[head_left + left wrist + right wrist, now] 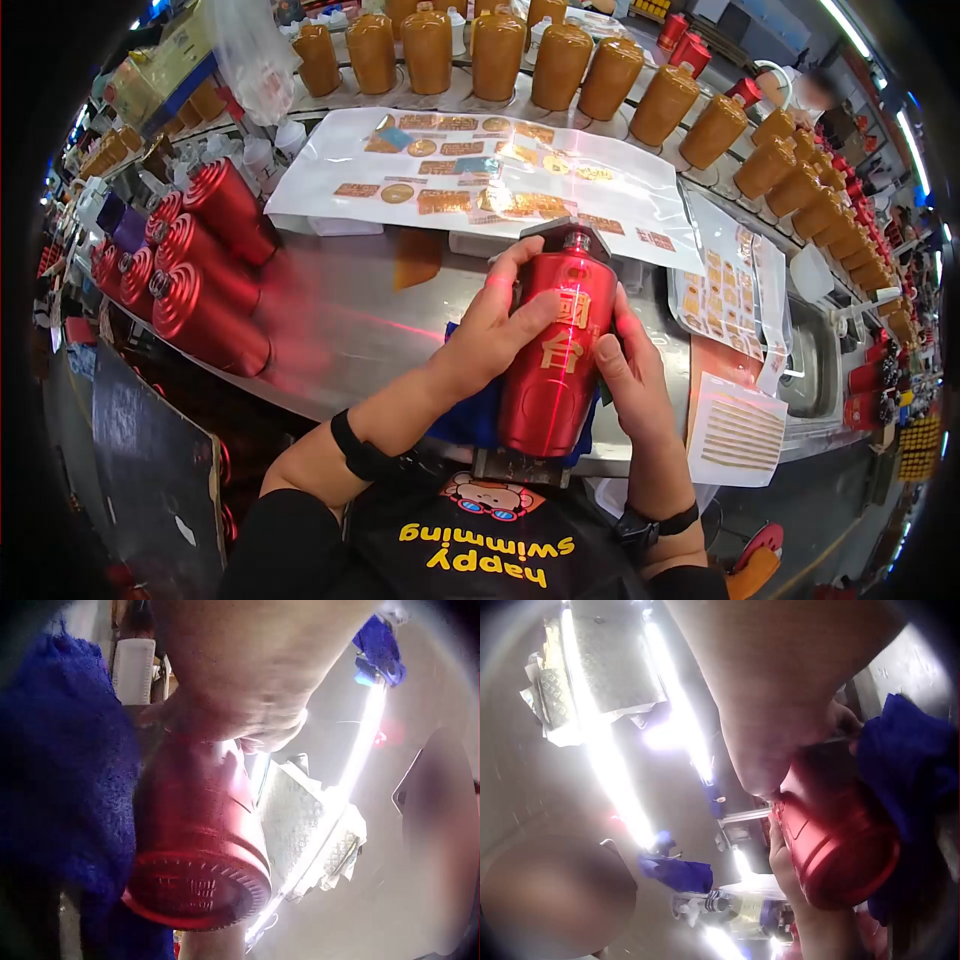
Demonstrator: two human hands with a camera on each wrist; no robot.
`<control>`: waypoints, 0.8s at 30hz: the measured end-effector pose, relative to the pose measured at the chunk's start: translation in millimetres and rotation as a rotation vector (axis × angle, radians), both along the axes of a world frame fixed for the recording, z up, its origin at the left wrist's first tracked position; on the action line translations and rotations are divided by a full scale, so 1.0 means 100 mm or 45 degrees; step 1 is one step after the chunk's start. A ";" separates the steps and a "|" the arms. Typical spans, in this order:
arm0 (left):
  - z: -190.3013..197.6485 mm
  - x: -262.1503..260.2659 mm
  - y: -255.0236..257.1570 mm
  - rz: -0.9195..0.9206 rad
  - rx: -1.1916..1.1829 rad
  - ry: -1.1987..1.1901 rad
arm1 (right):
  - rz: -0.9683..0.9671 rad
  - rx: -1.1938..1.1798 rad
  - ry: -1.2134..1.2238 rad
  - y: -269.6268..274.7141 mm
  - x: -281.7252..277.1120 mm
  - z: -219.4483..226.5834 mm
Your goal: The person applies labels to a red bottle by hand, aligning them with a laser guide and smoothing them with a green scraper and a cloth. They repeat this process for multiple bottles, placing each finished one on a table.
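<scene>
A red bottle (555,355) with gold characters lies on a blue cloth (470,415) in a metal jig at the near edge of the bench, neck pointing away. My left hand (495,325) wraps over its left shoulder, fingers curled onto the front. My right hand (625,375) holds its right side, thumb pressed on the body. A thin red laser line runs along the bottle. The left wrist view shows the bottle's base (199,889) beside the blue cloth (67,787). In the right wrist view the bottle (836,840) sits under my palm.
Several red bottles (205,270) lie stacked at the left. A white sheet of gold labels (470,175) lies beyond the jig, more label sheets (725,290) at the right. A curved row of brown bottles (560,65) lines the back. A steel sink (815,355) sits at the right.
</scene>
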State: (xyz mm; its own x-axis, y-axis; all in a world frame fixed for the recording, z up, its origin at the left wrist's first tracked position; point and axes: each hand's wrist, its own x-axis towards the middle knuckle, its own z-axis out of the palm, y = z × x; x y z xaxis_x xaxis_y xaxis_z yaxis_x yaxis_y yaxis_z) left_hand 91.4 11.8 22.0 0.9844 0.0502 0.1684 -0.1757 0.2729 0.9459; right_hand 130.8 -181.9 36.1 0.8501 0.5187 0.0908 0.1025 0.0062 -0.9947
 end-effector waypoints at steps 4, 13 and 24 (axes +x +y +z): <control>-0.06 -0.19 -0.01 -0.057 0.155 -0.019 | -0.005 -0.111 -0.124 0.06 -0.03 0.07; -0.11 -0.21 -0.07 -0.008 0.207 -0.045 | 0.001 -0.085 -0.083 0.06 -0.01 0.04; -0.03 -0.23 -0.01 -0.079 0.166 -0.076 | -0.067 -0.246 -0.174 0.09 -0.04 -0.01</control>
State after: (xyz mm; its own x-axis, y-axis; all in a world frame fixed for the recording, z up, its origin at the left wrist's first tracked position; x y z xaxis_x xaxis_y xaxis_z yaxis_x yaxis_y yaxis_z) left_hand 68.1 10.7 19.3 0.9729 -0.0364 0.2282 -0.2197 0.1606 0.9622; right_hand 127.2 -173.1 35.4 0.8631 0.4929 0.1101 0.2313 -0.1921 -0.9537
